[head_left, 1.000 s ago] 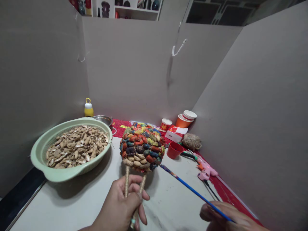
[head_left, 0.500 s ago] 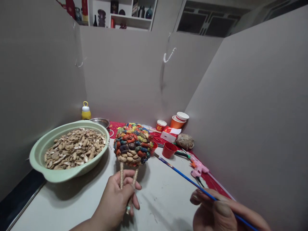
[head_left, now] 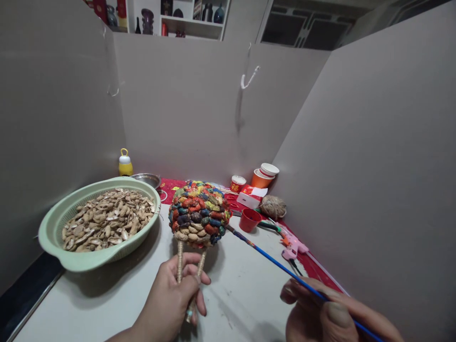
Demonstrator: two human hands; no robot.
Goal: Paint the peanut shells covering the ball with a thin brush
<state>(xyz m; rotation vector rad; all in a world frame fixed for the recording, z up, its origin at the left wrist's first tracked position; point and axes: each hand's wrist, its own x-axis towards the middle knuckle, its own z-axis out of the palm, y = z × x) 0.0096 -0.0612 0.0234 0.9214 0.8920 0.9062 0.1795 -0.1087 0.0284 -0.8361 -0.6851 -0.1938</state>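
My left hand [head_left: 181,289] is closed around the two cord-wrapped legs of a rounded craft piece covered in peanut shells [head_left: 199,213], and holds it upright over the white table. Most of its shells are painted red, blue, yellow and green; several low at the front are bare tan. In my right hand [head_left: 327,308] is a blue-handled paintbrush [head_left: 274,261], gripped between thumb and fingers. Its tip meets the lower right side of the craft piece; whether it touches, I cannot tell. Right behind stands a small red cup [head_left: 250,219].
A green colander [head_left: 53,237] full of peanut shells stands at left, with a metal bowl [head_left: 147,180] and yellow bottle [head_left: 125,166] behind. At right lie a twine ball [head_left: 273,206] and a pink glue gun [head_left: 294,247]. Paper cups [head_left: 261,178] stand at the back. Grey partitions enclose the table.
The brush tip has moved slightly left and down to the craft piece's side. A second red cup beside the piece is now mostly hidden behind it. The view has shifted a little.
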